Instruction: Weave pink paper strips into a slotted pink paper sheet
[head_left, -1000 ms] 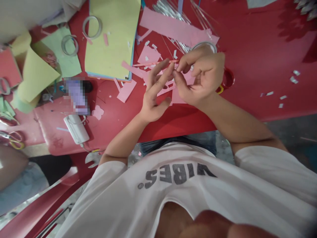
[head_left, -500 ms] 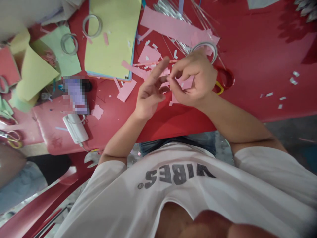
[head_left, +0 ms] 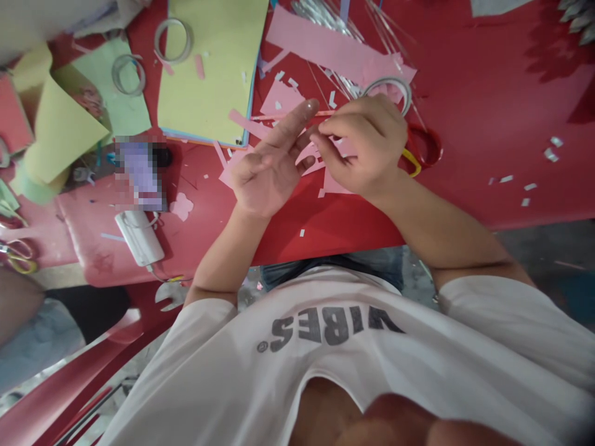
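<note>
My left hand (head_left: 269,170) is open above the red table, with its palm turned up and its fingers spread, holding nothing. My right hand (head_left: 367,145) has its thumb and fingertips drawn together, and nothing shows between them. A thin pink paper strip (head_left: 290,115) lies just beyond my fingers and passes under the tip of my left index finger. Under and around my right hand are pink paper scraps (head_left: 337,183). A clear tape roll (head_left: 388,90) sits just above my right knuckles, partly hidden by them.
Red-handled scissors (head_left: 425,145) lie right of my right hand. A yellow card stack (head_left: 207,68), tape rings (head_left: 173,40) and a long pink sheet (head_left: 320,46) lie beyond. A white charger (head_left: 139,238) sits at left, and yellow-handled scissors (head_left: 18,257) lie at the far left.
My left hand has opened, moved left away from my right hand and turned its palm up. My right hand has shifted slightly left.
</note>
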Available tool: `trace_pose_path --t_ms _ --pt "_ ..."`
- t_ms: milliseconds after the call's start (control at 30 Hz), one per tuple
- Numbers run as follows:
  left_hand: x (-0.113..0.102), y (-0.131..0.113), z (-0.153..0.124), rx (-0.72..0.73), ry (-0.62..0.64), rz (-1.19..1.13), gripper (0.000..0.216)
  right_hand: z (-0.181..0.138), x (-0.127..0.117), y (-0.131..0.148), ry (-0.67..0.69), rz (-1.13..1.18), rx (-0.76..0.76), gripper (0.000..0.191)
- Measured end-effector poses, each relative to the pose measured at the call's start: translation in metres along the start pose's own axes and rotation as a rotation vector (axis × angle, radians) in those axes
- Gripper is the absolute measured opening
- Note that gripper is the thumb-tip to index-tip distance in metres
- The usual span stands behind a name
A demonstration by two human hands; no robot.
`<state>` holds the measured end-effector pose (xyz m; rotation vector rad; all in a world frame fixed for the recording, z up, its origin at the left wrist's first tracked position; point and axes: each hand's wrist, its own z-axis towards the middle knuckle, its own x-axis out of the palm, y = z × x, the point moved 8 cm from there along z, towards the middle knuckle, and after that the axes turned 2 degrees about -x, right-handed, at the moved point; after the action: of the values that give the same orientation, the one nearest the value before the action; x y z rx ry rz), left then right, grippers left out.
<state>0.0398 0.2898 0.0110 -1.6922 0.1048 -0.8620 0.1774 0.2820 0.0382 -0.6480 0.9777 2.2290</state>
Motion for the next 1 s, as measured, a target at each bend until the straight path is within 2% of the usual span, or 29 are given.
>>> trace_pose_path --t_ms 133,233,433,633,800,1000 --pt "0.012 0.007 -0.001 -0.029 0.002 -0.010 0.078 0.002 0.002 -0.001 0.091 -0.136 -0.002 0.030" --pt "0.016 0.011 -0.001 -0.016 0.027 -0.048 0.080 0.004 0.003 -0.001 0.115 -0.145 0.034 0.033" --pt "0.003 0.021 0.003 -0.042 -0.041 0.009 0.077 0.004 0.015 -0.020 0.149 -0.011 0.146 0.032" --pt "0.007 0.015 0.000 0.000 0.000 0.019 0.075 0.002 0.010 -0.010 0.131 -0.216 0.035 0.027" --pt "0.002 0.013 0.000 0.017 -0.050 0.079 0.072 0.004 0.005 -0.005 0.123 -0.161 0.079 0.015" --pt "0.000 0.013 0.001 0.026 -0.066 0.110 0.070 0.008 0.002 -0.004 0.084 -0.153 0.065 0.012"
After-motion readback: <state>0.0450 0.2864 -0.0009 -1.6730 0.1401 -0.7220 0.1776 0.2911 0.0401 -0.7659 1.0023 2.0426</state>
